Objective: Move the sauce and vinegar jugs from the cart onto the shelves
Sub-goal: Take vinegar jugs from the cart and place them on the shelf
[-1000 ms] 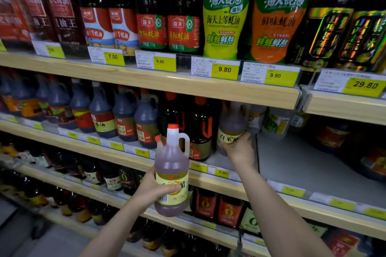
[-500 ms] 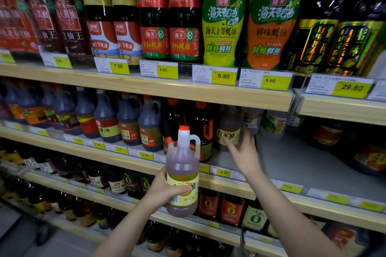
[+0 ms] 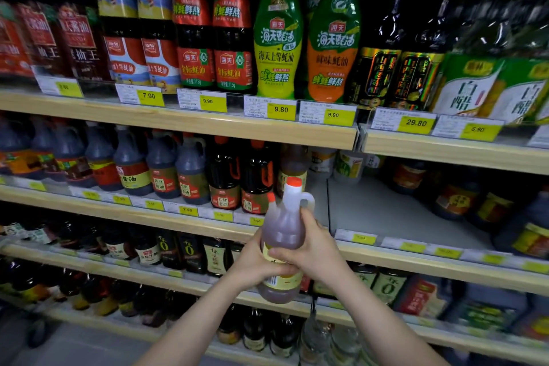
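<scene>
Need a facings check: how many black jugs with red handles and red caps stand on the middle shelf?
2: the left black red-handled jug and the right one, side by side on the middle shelf. More may hide behind them.

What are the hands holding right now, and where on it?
Both hands grip one vinegar jug by its body: the left hand low on the label, the right hand around the middle below the handle.

Both forearms raised forward, left hand (image 3: 252, 264) and right hand (image 3: 312, 249) together, fingers (image 3: 282, 254) curled gripping
</scene>
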A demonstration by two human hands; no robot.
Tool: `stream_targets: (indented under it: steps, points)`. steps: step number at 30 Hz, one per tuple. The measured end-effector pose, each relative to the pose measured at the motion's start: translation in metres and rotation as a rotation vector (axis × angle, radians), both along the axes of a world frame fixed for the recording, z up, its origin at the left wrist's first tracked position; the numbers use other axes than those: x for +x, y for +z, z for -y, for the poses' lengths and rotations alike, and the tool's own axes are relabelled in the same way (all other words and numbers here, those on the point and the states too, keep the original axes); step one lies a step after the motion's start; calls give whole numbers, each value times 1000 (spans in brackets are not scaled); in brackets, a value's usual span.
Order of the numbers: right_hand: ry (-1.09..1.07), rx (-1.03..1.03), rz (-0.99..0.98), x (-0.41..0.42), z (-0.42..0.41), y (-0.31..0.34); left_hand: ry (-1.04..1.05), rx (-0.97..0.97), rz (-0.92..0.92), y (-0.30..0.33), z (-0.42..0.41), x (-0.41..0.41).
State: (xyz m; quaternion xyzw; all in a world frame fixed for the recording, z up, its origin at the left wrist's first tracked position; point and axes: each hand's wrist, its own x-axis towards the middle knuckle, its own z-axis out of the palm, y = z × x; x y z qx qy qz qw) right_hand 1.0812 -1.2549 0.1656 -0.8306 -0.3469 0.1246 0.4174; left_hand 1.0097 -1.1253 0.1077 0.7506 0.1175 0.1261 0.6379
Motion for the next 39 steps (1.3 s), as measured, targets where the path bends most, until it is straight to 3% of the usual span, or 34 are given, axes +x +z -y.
stream_targets:
  steps: [3,6,9,13,18,27,33,39]
  points:
    - [-67,89,82,2,7,6,-65,-11,15,14,-18,4]
    - [-126,139,254,4,5,15,69,45,52,22,-51,2]
    - [-180,170,424,19,-3,21,210,412,-20,7,-79,9]
    - [-204,138,494,47,-26,12,130,978,-150,-30,-101,22]
    - [-232,19,466,76,-49,-9,173,1228,-128,-57,-106,25]
    - [-366,-94,327,113,-93,-19,280,1231,-1,-70,-111,41]
    - [-338,-197,310,112,-97,-26,244,1154,-66,-77,-109,37]
    - [-228,-304,310,103,-77,0,125,1021,-218,-40,-108,26]
